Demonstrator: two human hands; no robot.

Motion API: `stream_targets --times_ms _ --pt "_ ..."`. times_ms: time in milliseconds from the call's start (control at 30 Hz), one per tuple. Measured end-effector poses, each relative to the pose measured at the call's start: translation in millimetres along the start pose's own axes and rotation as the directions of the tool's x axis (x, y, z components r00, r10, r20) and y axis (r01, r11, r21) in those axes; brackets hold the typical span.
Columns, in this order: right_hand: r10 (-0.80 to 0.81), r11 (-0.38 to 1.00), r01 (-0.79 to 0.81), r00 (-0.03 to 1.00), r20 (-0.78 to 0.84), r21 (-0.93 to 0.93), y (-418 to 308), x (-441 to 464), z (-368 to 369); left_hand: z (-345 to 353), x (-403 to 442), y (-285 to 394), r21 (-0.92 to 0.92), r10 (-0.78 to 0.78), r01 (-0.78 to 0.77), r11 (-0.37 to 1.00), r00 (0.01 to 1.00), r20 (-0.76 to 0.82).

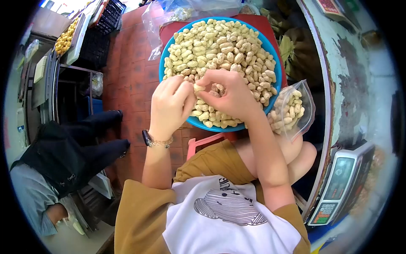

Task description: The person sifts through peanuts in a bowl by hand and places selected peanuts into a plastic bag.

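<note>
A wide blue basin (162,70) heaped with unshelled peanuts (203,48) is in front of me. Over its near side, my right hand (230,91) pinches a single peanut (198,88) between thumb and index finger. My left hand (171,101) is closed right beside that peanut, back of the hand upward. Its fingertips are hidden, so what they grip cannot be seen. A dark band and a beaded bracelet circle my left wrist. To the right of the basin, a clear plastic bag (302,111) holding peanuts rests against my leg.
The basin rests on a red surface (168,30) with clear plastic bags (186,10) behind it. A digital scale (338,182) sits on the worn counter at right. A person in dark trousers (93,131) is at left, near black crates (108,19). Red tiles (131,84) cover the floor.
</note>
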State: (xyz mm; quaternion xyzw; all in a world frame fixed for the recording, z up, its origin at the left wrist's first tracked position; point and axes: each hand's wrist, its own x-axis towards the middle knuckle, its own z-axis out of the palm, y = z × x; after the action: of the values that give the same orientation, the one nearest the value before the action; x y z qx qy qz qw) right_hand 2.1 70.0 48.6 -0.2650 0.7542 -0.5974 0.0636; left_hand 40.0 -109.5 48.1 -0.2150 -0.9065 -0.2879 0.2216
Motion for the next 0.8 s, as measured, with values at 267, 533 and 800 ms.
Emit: stream_targets --times_ms 267,533,800 --pt "-0.412 0.905 0.364 0.877 -0.248 -0.219 9.8 3.2 34.9 5.5 -16.6 -12.3 -0.339 -0.27 0.195 0.92 0.943 -0.192" --pt "-0.214 0.963 0.264 0.872 -0.44 0.053 14.1 0.5 47.5 16.8 -14.5 0.5 -0.841 -0.626 0.321 0.436 0.779 -0.027" --pt "-0.038 0.993 0.081 0.912 -0.407 0.088 22.3 9.1 -2.3 1.0 -24.1 -28.6 -0.872 -0.648 0.335 0.358 0.761 0.026"
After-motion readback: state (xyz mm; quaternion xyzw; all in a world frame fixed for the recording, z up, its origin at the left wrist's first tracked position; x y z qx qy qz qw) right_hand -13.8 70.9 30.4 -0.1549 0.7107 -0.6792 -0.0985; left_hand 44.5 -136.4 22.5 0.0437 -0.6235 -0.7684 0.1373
